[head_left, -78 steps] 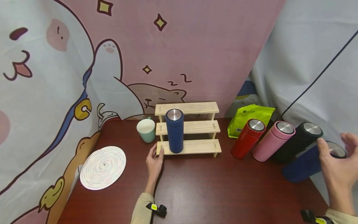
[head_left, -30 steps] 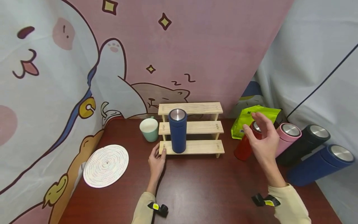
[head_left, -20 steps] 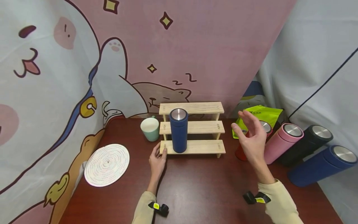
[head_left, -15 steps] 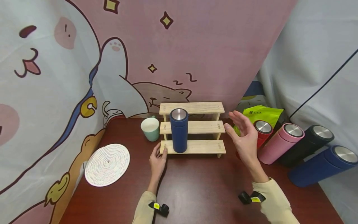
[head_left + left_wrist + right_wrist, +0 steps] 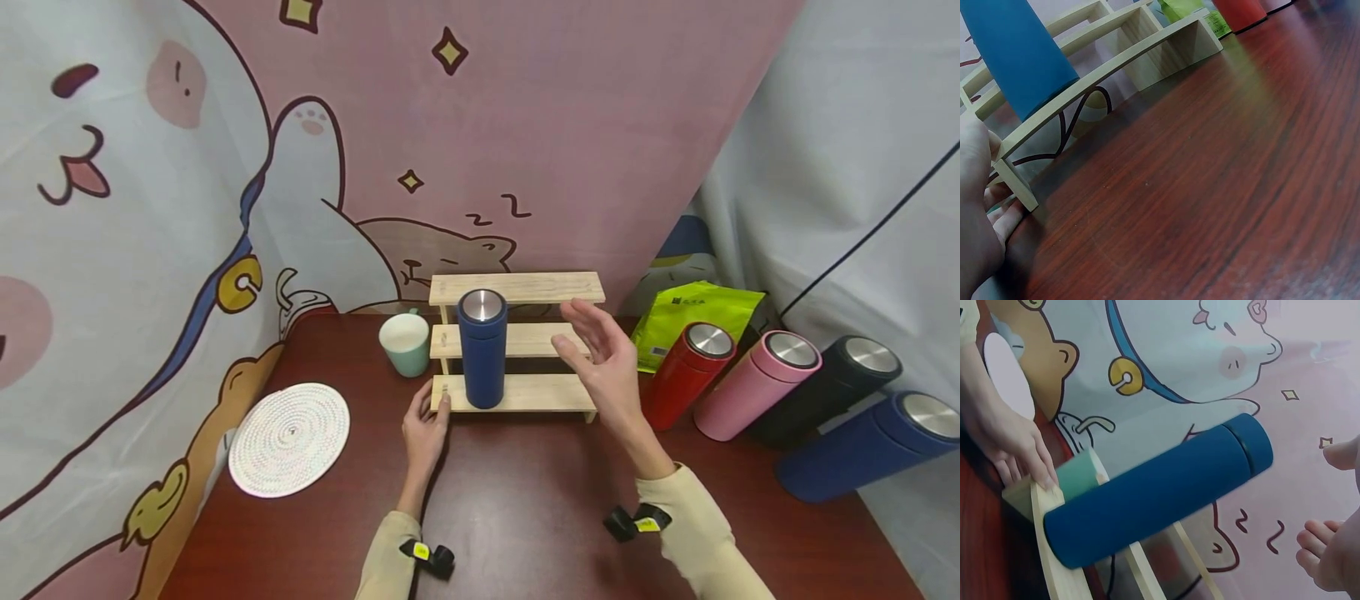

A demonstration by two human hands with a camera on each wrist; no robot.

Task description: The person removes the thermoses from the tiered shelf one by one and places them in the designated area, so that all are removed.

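Blue flask [image 5: 482, 350] upright on lowest step of rack [image 5: 525, 393], near its left end; long axis vertical, steel cap facing up. Slim matte navy cylinder with seam below the lid. Left hand [image 5: 424, 425] resting on table [image 5: 525, 508], fingertips touching rack's left front corner, fingers loosely together, gripping nothing. Right hand [image 5: 603, 367] raised just right of flask, apart from it, fingers spread and empty. Red flask [image 5: 686, 375] leaning further right.
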